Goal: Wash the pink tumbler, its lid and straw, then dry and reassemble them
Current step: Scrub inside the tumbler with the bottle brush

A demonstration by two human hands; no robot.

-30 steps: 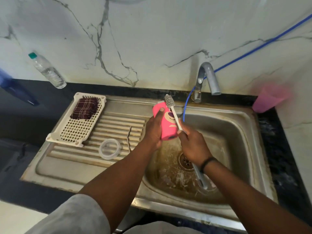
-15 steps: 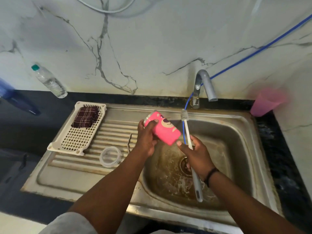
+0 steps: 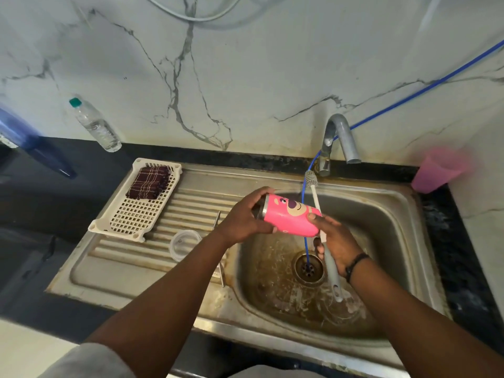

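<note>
The pink tumbler (image 3: 293, 215) with a bear face lies on its side above the sink basin (image 3: 381, 219). My left hand (image 3: 244, 218) grips its open metal rim end. My right hand (image 3: 336, 242) touches the tumbler's base with the thumb while holding a grey bottle brush (image 3: 316, 196), bristle end pointing up behind the tumbler. The clear round lid (image 3: 185, 244) rests on the ribbed drainboard (image 3: 122, 271). A thin metal straw (image 3: 216, 219) lies on the drainboard beside the lid, partly hidden by my left arm.
A white plastic basket (image 3: 131, 222) holding a folded dark checked cloth (image 3: 148, 182) sits at the drainboard's left. The tap (image 3: 341, 137) stands behind the basin, with a blue hose (image 3: 306, 249) running into the drain. A pink cup (image 3: 436, 170) is at right, a water bottle (image 3: 94, 124) at left.
The tumbler has turned from upright to lying sideways, its rim now towards the left. My right hand dropped lower and the brush now sits behind the tumbler.
</note>
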